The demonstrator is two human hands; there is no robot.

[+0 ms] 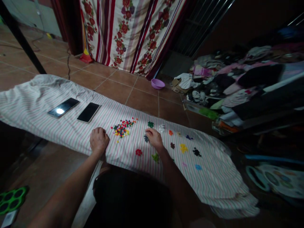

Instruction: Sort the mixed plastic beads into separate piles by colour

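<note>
In the middle of the frame, we see small coloured pieces on a striped cloth. A mixed pile sits just left of centre; to its right lie separate single-colour clusters, among them a dark green cluster, a red cluster, a yellow cluster and a black cluster.

Our left hand rests beside the mixed pile, fingers curled into a loose fist; we cannot tell whether anything is inside. Our right hand is over the grey cluster, thumb and fingers drawn close together, but we cannot tell whether they meet or pinch a piece.

We judge each piece to be very light and probably firm, liable to roll or skitter if nudged. Their material is too small to read, so we cannot say how slippery or fragile they are. The best hold looks like a gentle fingertip pinch across opposite sides, coming from above so neighbouring pieces stay put; the soft cloth could shift them if tugged.
</note>
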